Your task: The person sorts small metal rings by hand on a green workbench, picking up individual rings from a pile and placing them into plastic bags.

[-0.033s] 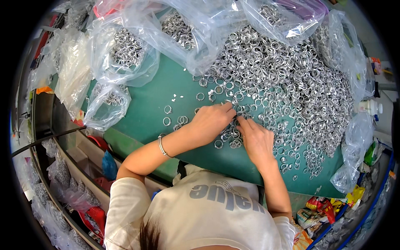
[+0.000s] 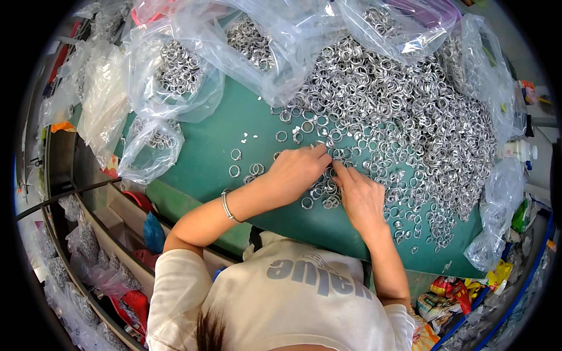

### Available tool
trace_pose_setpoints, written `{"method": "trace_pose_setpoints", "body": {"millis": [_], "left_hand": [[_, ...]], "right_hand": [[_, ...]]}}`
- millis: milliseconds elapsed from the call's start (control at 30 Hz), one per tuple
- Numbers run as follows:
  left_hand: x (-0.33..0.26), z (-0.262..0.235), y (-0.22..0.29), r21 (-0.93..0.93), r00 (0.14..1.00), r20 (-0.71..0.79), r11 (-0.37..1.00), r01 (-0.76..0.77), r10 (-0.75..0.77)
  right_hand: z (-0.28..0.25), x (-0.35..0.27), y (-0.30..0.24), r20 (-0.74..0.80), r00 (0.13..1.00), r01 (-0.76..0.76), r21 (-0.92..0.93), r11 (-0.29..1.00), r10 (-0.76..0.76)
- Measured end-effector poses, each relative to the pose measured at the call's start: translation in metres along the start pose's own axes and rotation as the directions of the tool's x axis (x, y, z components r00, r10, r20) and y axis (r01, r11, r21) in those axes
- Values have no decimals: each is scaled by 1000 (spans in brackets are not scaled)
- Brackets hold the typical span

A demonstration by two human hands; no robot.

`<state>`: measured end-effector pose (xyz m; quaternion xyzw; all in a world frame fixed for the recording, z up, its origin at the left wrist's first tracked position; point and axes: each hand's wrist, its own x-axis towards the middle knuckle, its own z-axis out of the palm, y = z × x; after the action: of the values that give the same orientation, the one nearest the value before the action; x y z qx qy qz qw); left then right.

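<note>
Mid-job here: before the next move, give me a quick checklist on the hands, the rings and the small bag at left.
1. Left grip secure on a ring: cannot tell; the fingertips hide anything held.
2. Right grip secure on a ring: cannot tell; its fingertips meet the left's too closely.
3. Right grip apart from loose rings: not ok; rings lie close around it.
4. Rings left of the left grip separate from the big ring pile: ok.
5. Small clear bag at left apart from both hands: ok.
6. Bracelet on the left wrist, not over the fingers: ok.
</note>
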<state>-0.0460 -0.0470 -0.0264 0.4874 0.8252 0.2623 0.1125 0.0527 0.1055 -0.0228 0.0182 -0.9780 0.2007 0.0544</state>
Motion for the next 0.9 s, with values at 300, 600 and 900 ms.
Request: {"method": "trace_pose_setpoints", "body": {"millis": [300, 600, 900], "left_hand": [[-2, -20, -8, -924, 911, 266, 187, 335, -316], [-16, -22, -16, -916, 872, 396, -185, 355, -287], [0, 1, 11, -65, 993, 17, 991, 120, -120]], "right_hand": [[-5, -3, 14, 14, 959, -268, 376, 887, 284], [-6, 0, 2, -44, 989, -136, 116, 984, 142], [-26, -17, 26, 347, 881, -305, 936, -174, 322]]}}
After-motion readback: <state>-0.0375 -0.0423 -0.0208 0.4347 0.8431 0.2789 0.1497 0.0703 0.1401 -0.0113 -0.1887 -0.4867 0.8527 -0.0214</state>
